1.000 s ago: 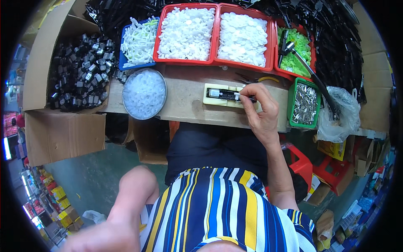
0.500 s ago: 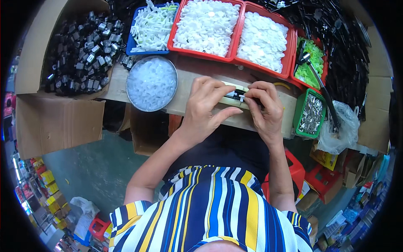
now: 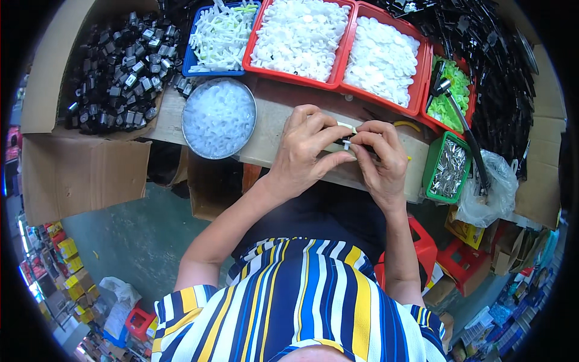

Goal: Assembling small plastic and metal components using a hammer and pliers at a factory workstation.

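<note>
My left hand [image 3: 303, 146] and my right hand [image 3: 384, 158] meet above the near part of the workbench. Between their fingertips sits a small black-and-white plastic part [image 3: 346, 143], mostly covered by the fingers. My left thumb and index finger close on its left side, while my right thumb and fingers pinch its right end. A bit of a pale yellowish block [image 3: 347, 126] shows behind the part; the rest is hidden by my hands.
Behind my hands stand red trays [image 3: 339, 81] of white plastic pieces and a blue tray [image 3: 190, 67]. A round metal bowl [image 3: 183, 123] holds translucent pieces. At right are a green bin [image 3: 429, 169] of metal pins, a hammer [image 3: 461, 114] and black parts [image 3: 503, 90].
My left hand has shifted slightly right, and its thumb and index finger have come closer to the part. Less of the pale block shows now. My right hand has barely moved.
</note>
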Motion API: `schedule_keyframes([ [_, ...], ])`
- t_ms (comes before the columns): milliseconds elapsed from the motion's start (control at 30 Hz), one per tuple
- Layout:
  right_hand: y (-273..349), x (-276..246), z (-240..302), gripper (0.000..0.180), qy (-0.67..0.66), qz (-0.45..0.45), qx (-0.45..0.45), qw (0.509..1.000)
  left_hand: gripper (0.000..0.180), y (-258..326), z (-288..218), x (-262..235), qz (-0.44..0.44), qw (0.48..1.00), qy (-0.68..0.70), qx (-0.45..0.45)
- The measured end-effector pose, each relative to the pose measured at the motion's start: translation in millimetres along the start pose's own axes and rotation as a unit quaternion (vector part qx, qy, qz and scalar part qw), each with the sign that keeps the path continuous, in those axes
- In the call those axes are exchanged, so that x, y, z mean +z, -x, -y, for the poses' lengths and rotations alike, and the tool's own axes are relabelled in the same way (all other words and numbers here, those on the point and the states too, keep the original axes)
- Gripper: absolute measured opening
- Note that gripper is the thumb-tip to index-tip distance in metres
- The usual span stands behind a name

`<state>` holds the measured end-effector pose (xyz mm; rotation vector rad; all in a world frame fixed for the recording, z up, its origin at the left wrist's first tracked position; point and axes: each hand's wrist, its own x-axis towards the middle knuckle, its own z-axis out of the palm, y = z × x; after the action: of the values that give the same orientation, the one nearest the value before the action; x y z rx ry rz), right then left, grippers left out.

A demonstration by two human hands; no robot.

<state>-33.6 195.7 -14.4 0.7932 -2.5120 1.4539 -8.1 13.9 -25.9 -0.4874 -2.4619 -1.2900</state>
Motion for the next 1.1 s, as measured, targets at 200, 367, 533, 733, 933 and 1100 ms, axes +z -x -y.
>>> schedule_keyframes([
  [200,-5,3,-15,0.016,0.046,-0.012,-0.034,0.998,0.035,7,3,2,-0.031,0.999,-0.031,0.004],
  [367,-6,3,-15,0.016,0.094,0.017,-0.070,0.993,0.029,13,5,3,-0.020,0.987,-0.126,0.093],
  [533,-9,1,-19,0.014,0.090,0.034,-0.071,0.993,0.027,15,7,5,-0.002,0.984,-0.143,0.110],
  [733,-11,1,-18,0.012,0.079,0.049,-0.064,0.994,0.026,15,9,8,-0.005,0.986,-0.126,0.106],
  [933,-10,-2,-15,0.014,0.069,0.047,-0.033,0.996,0.027,13,6,10,-0.007,0.979,-0.168,0.118],
  [1100,2,-47,0,0.013,0.131,-0.022,0.000,0.991,0.026,10,-1,3,0.014,0.978,-0.176,0.113],
])
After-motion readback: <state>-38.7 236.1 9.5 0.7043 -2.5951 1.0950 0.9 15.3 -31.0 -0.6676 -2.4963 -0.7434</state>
